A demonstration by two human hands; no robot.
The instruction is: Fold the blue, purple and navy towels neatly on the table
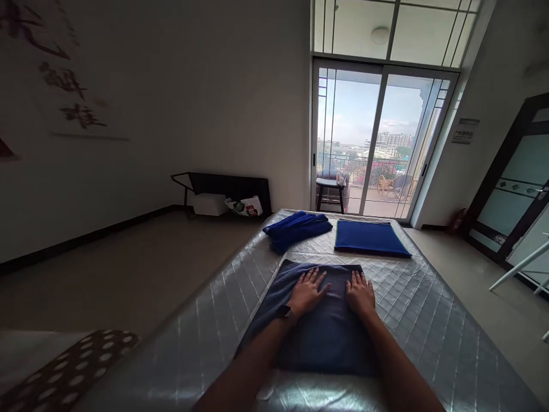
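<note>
A dark blue folded cloth (328,337) lies flat on the quilted silvery mattress (201,320) in front of me. My left hand (307,292) rests palm down on its far left part, fingers spread, with a dark watch (283,311) at the wrist. Near the cloth's far right edge, my right hand (360,290) presses flat with fingers stretched out. Beyond the hands, a loosely bunched bright blue cloth (295,230) sits at the far left. To its right is a neatly folded bright blue cloth (371,237).
A dark low bench (231,186) with a white box (209,203) stands by the wall. Glass sliding doors (349,137) are beyond the mattress. White metal legs (521,264) rise at the right; brown dotted fabric (72,366) lies at the lower left.
</note>
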